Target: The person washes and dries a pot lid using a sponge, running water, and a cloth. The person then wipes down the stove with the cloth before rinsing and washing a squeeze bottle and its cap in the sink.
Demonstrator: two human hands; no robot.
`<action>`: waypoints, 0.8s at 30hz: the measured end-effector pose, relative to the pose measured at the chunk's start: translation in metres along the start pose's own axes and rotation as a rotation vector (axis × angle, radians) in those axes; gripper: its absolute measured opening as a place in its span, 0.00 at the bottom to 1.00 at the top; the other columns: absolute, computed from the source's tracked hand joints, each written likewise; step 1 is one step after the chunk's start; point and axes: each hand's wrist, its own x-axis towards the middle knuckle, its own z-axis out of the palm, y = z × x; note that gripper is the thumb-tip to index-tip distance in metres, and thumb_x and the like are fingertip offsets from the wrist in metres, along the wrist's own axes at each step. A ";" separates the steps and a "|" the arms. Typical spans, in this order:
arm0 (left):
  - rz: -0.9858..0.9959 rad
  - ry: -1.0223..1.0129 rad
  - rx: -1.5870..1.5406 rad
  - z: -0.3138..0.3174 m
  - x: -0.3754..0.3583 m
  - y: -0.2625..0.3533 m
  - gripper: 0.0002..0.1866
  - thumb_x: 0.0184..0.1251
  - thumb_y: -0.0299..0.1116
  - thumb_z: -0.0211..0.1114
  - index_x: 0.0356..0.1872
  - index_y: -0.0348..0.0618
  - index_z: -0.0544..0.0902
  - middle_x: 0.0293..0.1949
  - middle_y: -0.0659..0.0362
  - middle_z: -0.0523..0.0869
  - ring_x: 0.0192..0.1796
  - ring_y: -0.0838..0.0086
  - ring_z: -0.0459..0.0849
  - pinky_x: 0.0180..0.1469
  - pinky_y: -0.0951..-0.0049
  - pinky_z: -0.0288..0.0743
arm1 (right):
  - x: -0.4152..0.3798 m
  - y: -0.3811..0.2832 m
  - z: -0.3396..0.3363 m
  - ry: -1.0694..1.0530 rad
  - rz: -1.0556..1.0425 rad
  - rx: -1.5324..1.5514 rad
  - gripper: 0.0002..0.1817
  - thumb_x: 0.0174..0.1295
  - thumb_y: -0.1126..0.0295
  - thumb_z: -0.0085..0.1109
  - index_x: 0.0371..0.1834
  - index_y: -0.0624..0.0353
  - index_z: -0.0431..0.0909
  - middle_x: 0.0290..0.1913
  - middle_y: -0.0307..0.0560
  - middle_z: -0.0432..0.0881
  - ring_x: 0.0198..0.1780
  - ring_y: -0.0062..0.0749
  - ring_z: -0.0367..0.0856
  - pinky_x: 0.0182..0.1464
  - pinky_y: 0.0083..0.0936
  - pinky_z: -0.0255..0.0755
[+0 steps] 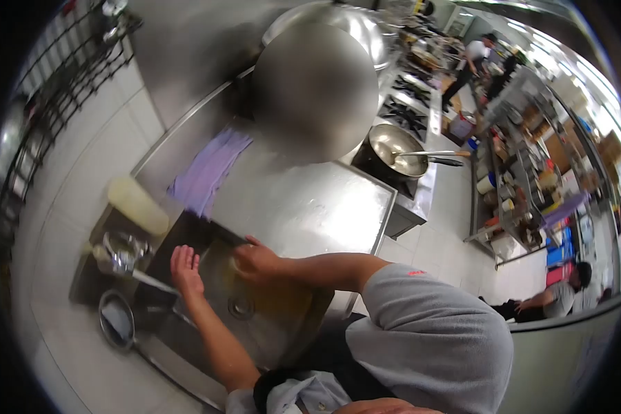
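Note:
Over the metal sink, my left hand is raised at the left side with its fingers stretched out, holding nothing. My right hand is low inside the sink, near its far wall. Its fingers are curled in, and whatever they may hold is hidden. Below the right hand shows the round drain, with a yellowish-brown tint across the basin floor. Left of my left hand is a shiny metal fixture, which looks like a tap. Beside it a round, long-handled ladle or strainer rests at the sink's edge.
A purple cloth lies on the steel counter. A pale yellowish container stands left of the sink. A pan sits on the stove. A blurred disc hides part of the back. Shelves and other people are at right.

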 end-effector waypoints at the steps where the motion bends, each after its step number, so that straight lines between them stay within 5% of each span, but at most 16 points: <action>1: 0.019 0.006 0.148 -0.009 -0.014 -0.009 0.25 0.65 0.38 0.61 0.62 0.44 0.71 0.61 0.57 0.73 0.63 0.64 0.70 0.61 0.58 0.66 | 0.010 -0.012 0.010 0.051 0.076 0.258 0.23 0.53 0.59 0.59 0.50 0.59 0.69 0.46 0.53 0.78 0.48 0.44 0.78 0.61 0.47 0.61; 2: 0.030 0.041 0.296 -0.012 -0.029 -0.009 0.24 0.65 0.38 0.62 0.61 0.43 0.72 0.59 0.56 0.75 0.61 0.67 0.72 0.59 0.60 0.67 | 0.031 -0.027 0.022 0.069 0.157 0.525 0.21 0.55 0.58 0.57 0.48 0.59 0.71 0.43 0.53 0.78 0.42 0.44 0.79 0.54 0.45 0.70; 5: -0.189 -0.008 0.350 -0.031 -0.059 0.006 0.23 0.69 0.43 0.58 0.61 0.44 0.73 0.55 0.60 0.78 0.56 0.72 0.76 0.53 0.70 0.72 | 0.066 -0.077 0.029 -0.301 0.085 1.640 0.19 0.54 0.65 0.51 0.48 0.59 0.78 0.32 0.43 0.80 0.34 0.27 0.79 0.27 0.23 0.72; 7: -0.039 0.079 0.400 -0.059 -0.065 0.004 0.19 0.69 0.38 0.57 0.57 0.41 0.76 0.48 0.58 0.82 0.50 0.73 0.79 0.51 0.70 0.73 | 0.089 -0.101 0.043 -0.477 0.388 1.733 0.22 0.58 0.56 0.45 0.43 0.62 0.79 0.28 0.44 0.80 0.28 0.28 0.79 0.27 0.23 0.73; 8: -0.044 0.070 0.400 -0.071 -0.069 0.008 0.18 0.69 0.37 0.56 0.55 0.39 0.77 0.44 0.57 0.83 0.47 0.73 0.80 0.51 0.71 0.73 | 0.102 -0.065 0.103 -0.606 0.481 1.870 0.28 0.62 0.41 0.47 0.35 0.58 0.77 0.31 0.45 0.82 0.32 0.32 0.82 0.38 0.29 0.78; 9: -0.109 0.100 0.626 -0.089 -0.063 0.011 0.17 0.69 0.36 0.56 0.53 0.38 0.79 0.42 0.59 0.83 0.44 0.74 0.80 0.50 0.73 0.72 | 0.109 -0.061 0.120 -0.682 0.435 1.947 0.25 0.64 0.45 0.43 0.37 0.58 0.76 0.30 0.45 0.81 0.30 0.33 0.81 0.34 0.28 0.76; 11: 0.000 0.207 0.598 -0.084 -0.078 0.015 0.15 0.67 0.33 0.57 0.50 0.38 0.81 0.38 0.61 0.84 0.42 0.77 0.79 0.48 0.75 0.71 | 0.113 -0.064 0.136 -0.645 0.676 1.916 0.24 0.67 0.48 0.39 0.42 0.58 0.74 0.33 0.46 0.81 0.28 0.34 0.80 0.32 0.28 0.72; 17: 0.000 0.380 0.690 -0.087 -0.073 -0.006 0.13 0.63 0.28 0.59 0.48 0.37 0.82 0.37 0.61 0.84 0.36 0.80 0.79 0.40 0.76 0.72 | 0.115 -0.051 0.168 -0.628 0.653 1.932 0.25 0.71 0.49 0.29 0.46 0.57 0.73 0.37 0.44 0.81 0.31 0.34 0.79 0.29 0.28 0.69; 18: -0.056 0.362 0.488 -0.071 -0.084 0.004 0.14 0.63 0.27 0.58 0.49 0.36 0.81 0.35 0.60 0.85 0.33 0.79 0.79 0.34 0.76 0.72 | 0.115 -0.046 0.173 -0.606 0.687 1.937 0.26 0.71 0.49 0.28 0.47 0.57 0.73 0.39 0.45 0.81 0.34 0.36 0.79 0.32 0.30 0.70; 21: 0.305 0.460 0.744 -0.081 -0.072 -0.035 0.14 0.63 0.26 0.56 0.48 0.35 0.82 0.38 0.58 0.84 0.31 0.78 0.80 0.32 0.76 0.74 | 0.114 -0.044 0.179 -0.503 0.812 1.912 0.27 0.72 0.49 0.26 0.50 0.58 0.72 0.46 0.49 0.80 0.44 0.41 0.79 0.43 0.36 0.72; 24: 0.348 0.400 0.979 -0.091 -0.057 -0.067 0.17 0.59 0.23 0.53 0.48 0.40 0.83 0.50 0.48 0.80 0.50 0.58 0.79 0.54 0.63 0.71 | 0.109 -0.058 0.165 -0.434 0.903 1.804 0.28 0.73 0.49 0.26 0.54 0.59 0.71 0.53 0.52 0.77 0.54 0.46 0.75 0.55 0.43 0.67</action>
